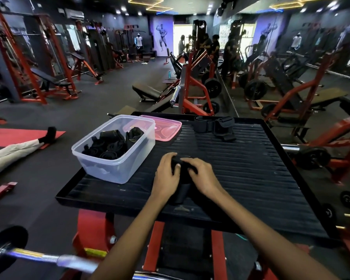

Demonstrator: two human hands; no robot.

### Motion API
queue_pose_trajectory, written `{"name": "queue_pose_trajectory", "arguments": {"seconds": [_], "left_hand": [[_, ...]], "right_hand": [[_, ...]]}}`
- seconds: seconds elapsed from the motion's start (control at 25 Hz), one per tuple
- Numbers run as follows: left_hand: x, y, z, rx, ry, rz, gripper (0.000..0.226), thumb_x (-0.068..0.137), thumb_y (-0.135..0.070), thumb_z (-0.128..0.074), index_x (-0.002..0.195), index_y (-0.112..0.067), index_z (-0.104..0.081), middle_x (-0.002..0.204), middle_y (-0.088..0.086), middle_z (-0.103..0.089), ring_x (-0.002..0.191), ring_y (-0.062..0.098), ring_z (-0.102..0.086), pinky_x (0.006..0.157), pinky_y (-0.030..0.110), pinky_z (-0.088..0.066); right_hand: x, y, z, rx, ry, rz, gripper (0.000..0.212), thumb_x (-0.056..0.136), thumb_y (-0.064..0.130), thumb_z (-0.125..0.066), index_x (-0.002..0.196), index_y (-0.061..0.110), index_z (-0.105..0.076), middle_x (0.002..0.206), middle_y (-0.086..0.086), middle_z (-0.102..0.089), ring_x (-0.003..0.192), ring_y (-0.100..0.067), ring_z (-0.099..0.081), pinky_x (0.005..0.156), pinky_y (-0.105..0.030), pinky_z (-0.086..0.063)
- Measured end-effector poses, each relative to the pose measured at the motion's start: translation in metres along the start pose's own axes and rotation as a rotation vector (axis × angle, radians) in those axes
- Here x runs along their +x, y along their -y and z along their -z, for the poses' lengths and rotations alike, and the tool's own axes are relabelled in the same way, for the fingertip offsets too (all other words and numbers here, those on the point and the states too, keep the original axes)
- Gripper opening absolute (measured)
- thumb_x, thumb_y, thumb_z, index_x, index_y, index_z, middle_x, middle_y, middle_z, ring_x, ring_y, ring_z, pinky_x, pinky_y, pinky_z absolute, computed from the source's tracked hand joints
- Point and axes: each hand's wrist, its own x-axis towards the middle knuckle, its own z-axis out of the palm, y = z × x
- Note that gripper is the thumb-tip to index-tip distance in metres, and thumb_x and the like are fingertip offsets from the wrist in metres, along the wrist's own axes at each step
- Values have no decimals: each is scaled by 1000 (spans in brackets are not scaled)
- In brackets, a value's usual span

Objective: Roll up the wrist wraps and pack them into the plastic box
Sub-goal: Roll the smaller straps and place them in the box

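Nearest the camera, both forearms reach over the front lip of the ribbed black platform (251, 168), which sits on a red frame (91, 223). The left hand (166, 174) and right hand (202, 174) are curled over 1 black wrist wrap (182, 172), fingertips pressing down on its rolled end; a flat unrolled tail of the wrap runs back toward the person between the wrists. Judgement: this wrap is partly rolled, with the tail left to take up. Just left of the hands stands the clear plastic box (109, 170), open, touching the platform near its left edge. Inside it lie several black rolled wraps (111, 146); the exact count cannot be told, as dark rolls overlap. Behind the box, touching or nearly touching it, rests the pink lid (168, 128), off the box. At the far edge of the platform lies a heap of loose wraps (216, 124), at least 2, not yet rolled. Judgement: task well along but unfinished; the wrap in hand, the far heap and closing the lid remain. Beyond: dark rubber gym floor, a red mat (12, 136) at left with someone's legs on it, a barbell (28, 257) at lower left, red-framed machines, mirrored wall at right, people standing far back.
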Motion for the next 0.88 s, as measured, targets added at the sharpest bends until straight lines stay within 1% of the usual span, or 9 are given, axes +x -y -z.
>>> {"name": "queue_pose_trajectory", "arguments": {"seconds": [0.12,0.2,0.28,0.36,0.44,0.52,0.68,0.8,0.88], "left_hand": [[-2,8,1,-19,-4,-33,34,93,-14,-50,127,-12,-49,130,0,-53,115,18,-53,97,33,-43],[-1,8,2,-25,-17,-61,32,94,-17,-49,126,-11,-50,130,1,-54,115,17,-52,96,37,-44],[-1,9,0,-34,-25,-63,33,95,-24,-47,126,-12,-50,131,2,-53,118,16,-51,96,38,-45],[-2,10,-1,-29,-26,-70,38,95,-32,-43,127,-13,-50,135,2,-52,122,16,-50,98,37,-45],[-1,12,-1,-31,-34,-64,41,94,-33,-43,128,-13,-51,138,2,-51,127,14,-47,101,35,-43],[-1,13,-2,-48,-36,-50,38,95,-30,-45,129,-14,-51,141,2,-49,130,12,-44,103,35,-42],[0,16,-3,-61,-37,-19,34,97,-24,-46,130,-18,-50,143,-1,-46,131,8,-43,107,25,-37],[0,16,-3,-69,-40,-8,33,97,-23,-46,129,-18,-51,142,-3,-47,129,6,-44,105,22,-37],[0,15,-2,-77,-42,-15,34,96,-25,-44,129,-18,-51,141,-3,-48,128,5,-44,105,21,-36]], "right_hand": [[-8,0,3,210,21,-116,30,94,24,-53,123,19,-61,123,5,-62,115,-4,-55,96,-9,-36],[7,-6,14,224,-79,-162,30,95,27,-52,120,13,-63,121,0,-65,113,-10,-58,92,-8,-37],[40,-25,25,30,-152,-173,30,92,15,-56,120,5,-62,121,-11,-64,113,-21,-58,92,-13,-35],[80,-47,35,-181,-112,-179,40,88,7,-56,127,0,-54,129,-17,-56,121,-29,-52,102,-23,-34],[121,-66,41,-386,-15,-176,51,87,8,-55,135,-1,-43,138,-19,-45,129,-33,-41,107,-36,-33],[157,-78,44,-518,61,-186,59,85,11,-57,139,1,-35,143,-18,-36,134,-34,-33,107,-44,-35],[207,-98,35,-594,212,-258,79,84,21,-66,146,6,-19,154,-12,-18,143,-28,-15,112,-48,-28],[222,-114,27,-615,218,-291,81,81,27,-71,144,6,-24,150,-14,-25,140,-30,-21,110,-48,-32],[223,-120,23,-767,151,-246,67,82,30,-69,138,7,-38,142,-16,-34,133,-33,-30,105,-48,-35]]}}
